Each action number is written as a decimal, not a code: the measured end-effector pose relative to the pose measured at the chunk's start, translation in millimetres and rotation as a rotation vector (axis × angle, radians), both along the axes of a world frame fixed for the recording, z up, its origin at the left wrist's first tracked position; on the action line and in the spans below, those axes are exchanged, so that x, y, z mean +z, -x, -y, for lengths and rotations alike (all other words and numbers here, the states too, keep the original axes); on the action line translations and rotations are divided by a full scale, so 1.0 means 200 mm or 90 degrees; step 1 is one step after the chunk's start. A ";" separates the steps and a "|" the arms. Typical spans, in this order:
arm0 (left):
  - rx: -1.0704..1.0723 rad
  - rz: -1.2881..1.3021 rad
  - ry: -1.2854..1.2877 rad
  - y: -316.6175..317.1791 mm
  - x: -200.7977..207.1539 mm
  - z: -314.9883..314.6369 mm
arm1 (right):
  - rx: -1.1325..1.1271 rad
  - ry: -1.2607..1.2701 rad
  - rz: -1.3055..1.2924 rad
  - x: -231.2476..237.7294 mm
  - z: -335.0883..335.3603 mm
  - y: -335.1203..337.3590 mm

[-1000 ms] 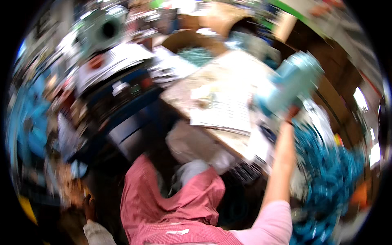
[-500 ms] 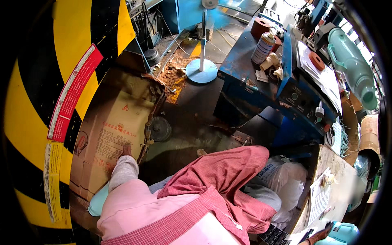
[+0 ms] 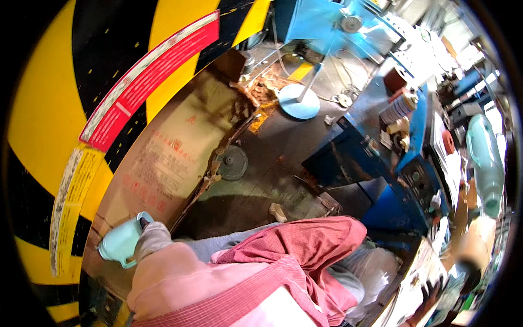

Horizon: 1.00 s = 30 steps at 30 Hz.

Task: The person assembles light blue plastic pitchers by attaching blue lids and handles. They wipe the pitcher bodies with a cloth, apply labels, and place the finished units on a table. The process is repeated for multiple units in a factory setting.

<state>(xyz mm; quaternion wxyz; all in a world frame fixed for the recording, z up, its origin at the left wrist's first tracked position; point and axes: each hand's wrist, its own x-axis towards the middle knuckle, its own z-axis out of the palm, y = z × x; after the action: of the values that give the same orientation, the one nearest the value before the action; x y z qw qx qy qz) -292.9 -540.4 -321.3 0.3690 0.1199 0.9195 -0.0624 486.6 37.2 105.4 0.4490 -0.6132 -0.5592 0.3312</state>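
My left hand (image 3: 145, 222), mostly hidden by its grey cuff, is at the near edge of a light teal plastic jug (image 3: 117, 243) with a loop handle. Its fingers appear closed on that edge; the jug lies tilted over the large cardboard sheet (image 3: 169, 147) at the left. My right hand (image 3: 432, 297) is low at the right, dark and in shadow, above the papers on the bench (image 3: 406, 283). Its fingers are spread, and nothing shows in them.
A yellow-and-black striped panel (image 3: 43, 136) curves close along the left. Ahead stand a fan (image 3: 299, 102) and a blue machine cabinet (image 3: 348, 147) with a spray can (image 3: 396, 109). Another teal jug (image 3: 485, 163) lies at the right. White plastic bags (image 3: 373, 272) sit beside my knee.
My left hand has drawn back from the cardboard to the teal jug, which sits higher in view. My right hand has left another teal jug at lower right. The view has turned.
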 end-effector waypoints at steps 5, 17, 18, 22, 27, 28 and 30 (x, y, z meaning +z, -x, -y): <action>-0.227 -0.022 -0.033 0.11 0.25 -0.16 | 0.359 0.074 0.128 -0.30 0.15 0.95; -1.136 -0.290 -1.129 -1.21 2.09 -2.12 | 0.520 0.302 -0.734 -0.78 0.61 1.32; -1.171 -0.294 -1.155 -1.30 2.08 -2.15 | 0.461 0.109 -0.608 -0.74 0.62 1.25; -1.275 0.035 -1.052 -1.45 1.89 -2.34 | 0.123 -0.154 -0.770 -0.68 0.61 0.97; -0.749 0.379 -1.096 -1.29 1.96 -2.72 | 0.054 -0.293 -0.575 -0.61 0.70 0.72; -0.791 0.393 -1.178 -1.42 2.11 -2.76 | 0.034 -0.279 -0.387 -0.62 0.71 0.78; -0.815 0.477 -1.268 -1.73 2.35 -2.77 | 0.038 -0.404 -0.010 -0.52 0.74 0.91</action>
<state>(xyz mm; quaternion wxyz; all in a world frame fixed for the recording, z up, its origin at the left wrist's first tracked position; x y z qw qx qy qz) 52.8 14.4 147.9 0.2605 0.7850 0.1805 0.5322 304.8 -110.5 1.2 0.6121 -0.4231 -0.6492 0.1577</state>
